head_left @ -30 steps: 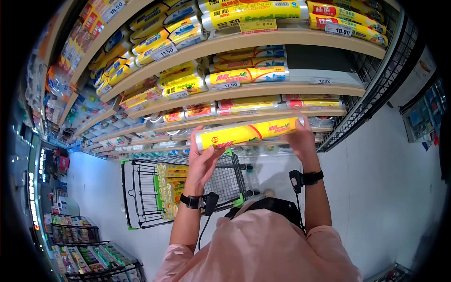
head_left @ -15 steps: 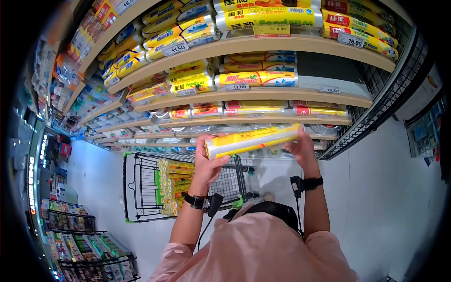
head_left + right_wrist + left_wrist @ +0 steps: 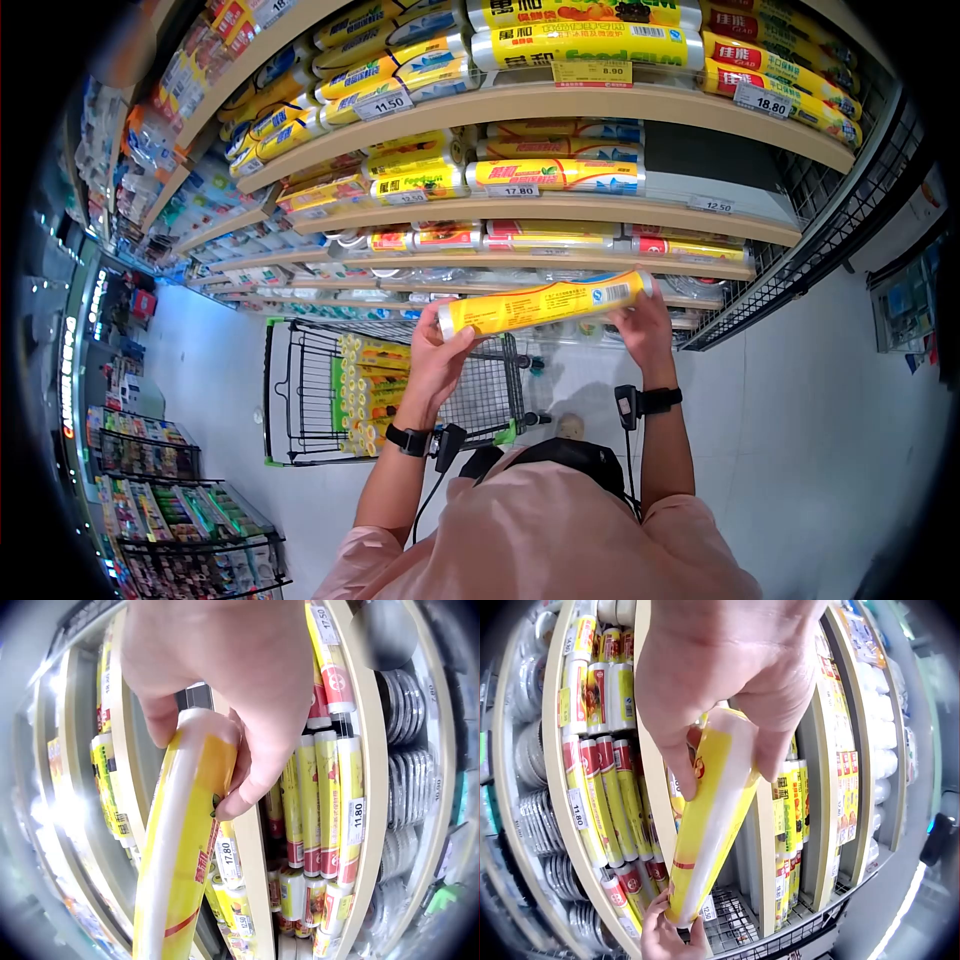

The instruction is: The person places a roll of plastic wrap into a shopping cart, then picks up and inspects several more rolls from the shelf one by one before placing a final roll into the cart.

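Observation:
A yellow roll of food wrap (image 3: 545, 305) is held up between both hands in front of the shelves. The left hand (image 3: 436, 355) grips its left end, thumb on the near side. At the other end, the right hand (image 3: 645, 325) has its fingers and thumb around the rim. Printed text and a barcode face the head camera. In the left wrist view the roll (image 3: 709, 825) runs down to the right hand (image 3: 671, 934); a pale strip runs along it. The right wrist view shows red lettering on the roll's wrapper (image 3: 176, 862).
Shelves (image 3: 560, 100) packed with similar rolls curve across the front, with price tags along their edges. A shopping cart (image 3: 480, 390) holding several stacked yellow rolls (image 3: 375, 395) stands below on the left. A wire mesh panel (image 3: 840, 190) ends the shelving at right.
The roll has turned about its long axis, from its red logo, past a pale strip, to the barcode side. Both hands remain at its ends, and the shelves have shifted slightly right in view.

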Demonstrator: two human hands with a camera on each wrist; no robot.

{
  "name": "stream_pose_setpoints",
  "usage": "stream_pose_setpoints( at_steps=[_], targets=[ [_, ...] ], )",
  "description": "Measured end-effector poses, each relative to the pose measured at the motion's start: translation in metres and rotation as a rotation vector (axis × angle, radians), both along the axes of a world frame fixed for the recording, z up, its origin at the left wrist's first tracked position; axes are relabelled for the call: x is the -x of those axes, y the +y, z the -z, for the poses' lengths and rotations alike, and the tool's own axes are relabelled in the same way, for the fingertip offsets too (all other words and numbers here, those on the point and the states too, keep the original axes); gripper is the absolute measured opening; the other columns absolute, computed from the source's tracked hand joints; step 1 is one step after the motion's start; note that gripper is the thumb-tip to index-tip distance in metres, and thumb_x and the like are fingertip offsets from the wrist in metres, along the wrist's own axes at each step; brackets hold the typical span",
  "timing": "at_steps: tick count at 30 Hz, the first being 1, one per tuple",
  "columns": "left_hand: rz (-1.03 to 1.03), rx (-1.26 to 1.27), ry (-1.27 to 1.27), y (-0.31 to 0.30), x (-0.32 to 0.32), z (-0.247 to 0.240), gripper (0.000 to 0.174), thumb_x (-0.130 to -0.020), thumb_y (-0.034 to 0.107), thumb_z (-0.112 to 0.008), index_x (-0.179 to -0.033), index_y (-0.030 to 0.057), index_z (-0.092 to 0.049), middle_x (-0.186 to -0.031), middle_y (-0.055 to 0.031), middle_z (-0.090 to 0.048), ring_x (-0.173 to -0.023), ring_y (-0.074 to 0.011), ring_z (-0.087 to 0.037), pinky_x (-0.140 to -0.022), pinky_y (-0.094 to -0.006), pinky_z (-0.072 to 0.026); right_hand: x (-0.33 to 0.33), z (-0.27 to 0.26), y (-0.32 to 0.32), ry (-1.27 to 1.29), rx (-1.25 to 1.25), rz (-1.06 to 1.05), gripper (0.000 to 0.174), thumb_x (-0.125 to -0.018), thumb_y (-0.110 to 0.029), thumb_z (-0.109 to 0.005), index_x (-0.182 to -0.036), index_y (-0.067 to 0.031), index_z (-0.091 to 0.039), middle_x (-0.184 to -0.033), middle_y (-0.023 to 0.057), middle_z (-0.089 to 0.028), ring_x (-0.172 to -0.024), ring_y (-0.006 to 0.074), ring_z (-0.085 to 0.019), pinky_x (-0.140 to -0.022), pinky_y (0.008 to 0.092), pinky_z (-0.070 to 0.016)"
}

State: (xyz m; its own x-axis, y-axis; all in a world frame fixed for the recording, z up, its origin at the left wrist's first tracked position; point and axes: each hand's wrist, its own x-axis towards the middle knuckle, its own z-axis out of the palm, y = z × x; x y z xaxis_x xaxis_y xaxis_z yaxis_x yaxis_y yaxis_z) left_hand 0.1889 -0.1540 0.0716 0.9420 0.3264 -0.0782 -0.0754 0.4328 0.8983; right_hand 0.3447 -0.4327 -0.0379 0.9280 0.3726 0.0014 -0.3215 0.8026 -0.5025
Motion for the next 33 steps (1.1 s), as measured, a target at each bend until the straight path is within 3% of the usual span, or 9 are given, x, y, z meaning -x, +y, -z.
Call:
stream_pose_setpoints(
  at_steps=[3, 8, 11, 17, 18, 22, 28, 31, 33],
  targets=[
    [-0.002, 0.034, -0.078, -0.002, 0.003, -0.004, 0.058, -0.079, -0.009, -0.073, -0.127, 0.0080, -0.047, -0.117, -0.0108, -0.062, -0.110, -0.0228, -0.062, -0.095, -0.0413, -0.0536, -0.006, 0.013, 0.002, 0.018, -0.056, -0.083, 0.035, -0.100, -0.026, -0.055, -0.130, -0.0091, -0.047, -0.116, 0.0090, -0.059, -0.098, 0.0263, -0.057, -0.087, 0.0419, -0.0501],
    [0.025, -0.104, -0.164, 0.002, 0.004, -0.008, 0.062, -0.073, -0.014, -0.074, -0.125, 0.0073, -0.049, -0.118, -0.0094, -0.061, -0.110, -0.0207, -0.061, -0.096, -0.0352, -0.0519, -0.012, 0.015, 0.007, 0.200, 0.124, -0.169, 0.035, -0.101, -0.034, -0.055, -0.125, -0.0092, -0.048, -0.104, 0.0064, -0.061, -0.083, 0.0210, -0.057, -0.071, 0.0368, -0.0466],
    [0.073, -0.171, -0.163, 0.005, 0.007, -0.005, 0.066, -0.071, -0.015, -0.074, -0.128, 0.0068, -0.049, -0.119, -0.0084, -0.060, -0.111, -0.0200, -0.061, -0.096, -0.0338, -0.0511, -0.008, 0.019, 0.012, 0.139, 0.305, -0.095, 0.036, -0.101, -0.035, -0.053, -0.126, -0.0096, -0.049, -0.102, 0.0058, -0.061, -0.083, 0.0221, -0.058, -0.066, 0.0357, -0.0438],
    [0.025, -0.104, -0.128, 0.011, 0.000, 0.000, 0.067, -0.073, -0.012, -0.075, -0.132, 0.0051, -0.049, -0.123, -0.0071, -0.058, -0.112, -0.0175, -0.059, -0.096, -0.0313, -0.0503, 0.004, 0.024, 0.023, 0.144, 0.143, -0.113, 0.035, -0.103, -0.031, -0.051, -0.132, -0.0120, -0.047, -0.114, 0.0065, -0.057, -0.096, 0.0235, -0.058, -0.080, 0.0398, -0.0478],
    [0.021, -0.125, -0.124, 0.014, 0.000, 0.005, 0.067, -0.073, -0.012, -0.075, -0.132, 0.0051, -0.049, -0.124, -0.0071, -0.057, -0.113, -0.0171, -0.059, -0.096, -0.0310, -0.0503, 0.006, 0.025, 0.025, 0.137, 0.119, -0.109, 0.038, -0.103, -0.030, -0.052, -0.136, -0.0137, -0.045, -0.124, 0.0074, -0.053, -0.105, 0.0254, -0.057, -0.088, 0.0418, -0.0471],
    [0.018, -0.250, -0.070, 0.024, 0.007, 0.012, 0.064, -0.075, -0.010, -0.075, -0.132, 0.0036, -0.048, -0.126, -0.0086, -0.056, -0.115, -0.0175, -0.057, -0.096, -0.0321, -0.0516, 0.008, 0.031, 0.035, 0.173, 0.132, -0.101, 0.040, -0.102, -0.028, -0.052, -0.139, -0.0160, -0.042, -0.130, 0.0083, -0.051, -0.113, 0.0289, -0.056, -0.093, 0.0451, -0.0484],
    [0.016, -0.022, -0.026, 0.043, 0.014, 0.011, 0.058, -0.080, -0.007, -0.073, -0.131, 0.0026, -0.048, -0.126, -0.0105, -0.055, -0.118, -0.0189, -0.056, -0.097, -0.0364, -0.0530, 0.024, 0.029, 0.047, 0.170, 0.189, -0.098, 0.043, -0.102, -0.020, -0.050, -0.144, -0.0170, -0.039, -0.134, 0.0115, -0.051, -0.116, 0.0325, -0.057, -0.096, 0.0492, -0.0495],
    [0.058, -0.055, 0.013, 0.070, 0.020, 0.033, 0.055, -0.082, -0.003, -0.073, -0.131, 0.0055, -0.047, -0.125, -0.0111, -0.056, -0.113, -0.0209, -0.059, -0.093, -0.0399, -0.0559, 0.037, 0.022, 0.060, 0.198, 0.179, -0.057, 0.046, -0.101, -0.015, -0.048, -0.145, -0.0157, -0.037, -0.135, 0.0128, -0.050, -0.115, 0.0333, -0.058, -0.098, 0.0490, -0.0482],
    [0.071, -0.100, 0.035, 0.086, 0.028, 0.045, 0.051, -0.083, -0.005, -0.071, -0.127, 0.0053, -0.049, -0.122, -0.0098, -0.058, -0.110, -0.0183, -0.061, -0.090, -0.0352, -0.0558, 0.044, 0.015, 0.066, 0.179, 0.176, -0.045, 0.048, -0.100, -0.013, -0.048, -0.146, -0.0147, -0.036, -0.136, 0.0134, -0.050, -0.117, 0.0338, -0.057, -0.100, 0.0490, -0.0471]
  ],
)
